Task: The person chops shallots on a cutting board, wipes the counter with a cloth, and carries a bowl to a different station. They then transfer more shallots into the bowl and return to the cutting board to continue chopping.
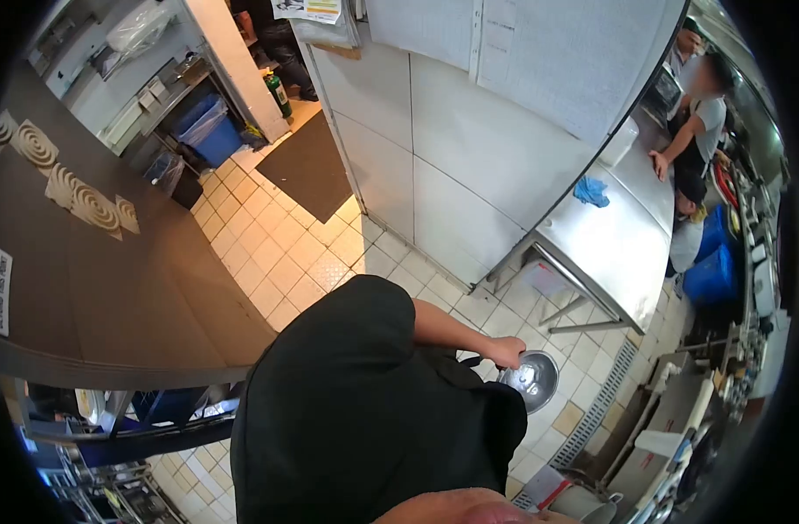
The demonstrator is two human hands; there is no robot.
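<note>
My left hand (pixel 507 352) is closed on the near rim of a round, shiny metal bowl (pixel 546 393), held out in front of my body above the tiled floor. Bright glints show inside the bowl, too blurred to name. A short dark piece (pixel 471 360) shows beside the hand, partly behind my black clothing. My right hand is out of view, hidden beyond my body.
A steel table (pixel 605 253) bears a crumpled blue cloth (pixel 591 191); a person (pixel 701 122) leans on its far side, another person (pixel 689 231) lower down. A floor drain (pixel 596 410) runs beside the equipment at right. A dark mat (pixel 307 166) lies near blue bin (pixel 211 131).
</note>
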